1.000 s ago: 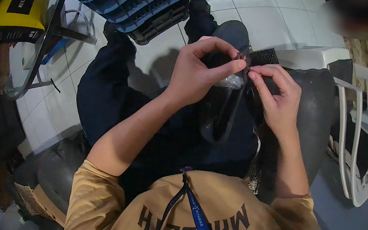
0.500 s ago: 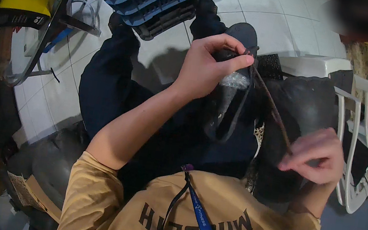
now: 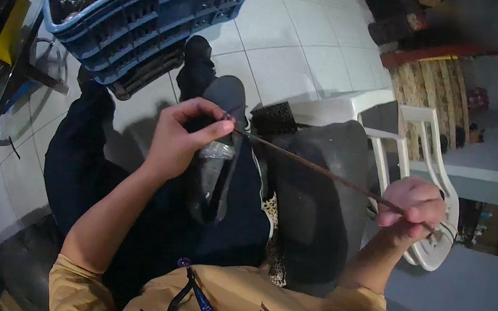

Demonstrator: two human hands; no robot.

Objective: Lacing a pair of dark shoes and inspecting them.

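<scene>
Starting out at ten o'clock with a yellow-and-black package (image 3: 3,32), then swinging up toward eleven to a blue crate (image 3: 146,24), loaded with plastic-wrapped bits, apparently parked by the feet for easy reach. Just left of centre now, toward ten, left hand (image 3: 184,136): thumb and forefinger pinched tight on one end of a thin brown cord (image 3: 318,168), seemingly as a fixed anchor. Right beneath, near nine o'clock, a dark sandal-like piece (image 3: 213,179) with clear plastic (image 3: 217,150) round its middle, propped lengthwise over the lap, probably for steadiness. Across the middle, cord stretched straight between both hands, likely taut from the wide spread, over a dark padded seat (image 3: 320,198) and below a white chair (image 3: 340,107) at two. Out between three and four, right hand (image 3: 412,207): fingers curled firmly round the cord, loose tail poking out beyond. Harder to read: cord end buried in the left fingertips, knotted or plain, cannot tell; any join with the sandal-like piece, likewise. Package sliced by the black lens rim, crate cropped at twelve, its contents too jumbled to name.
</scene>
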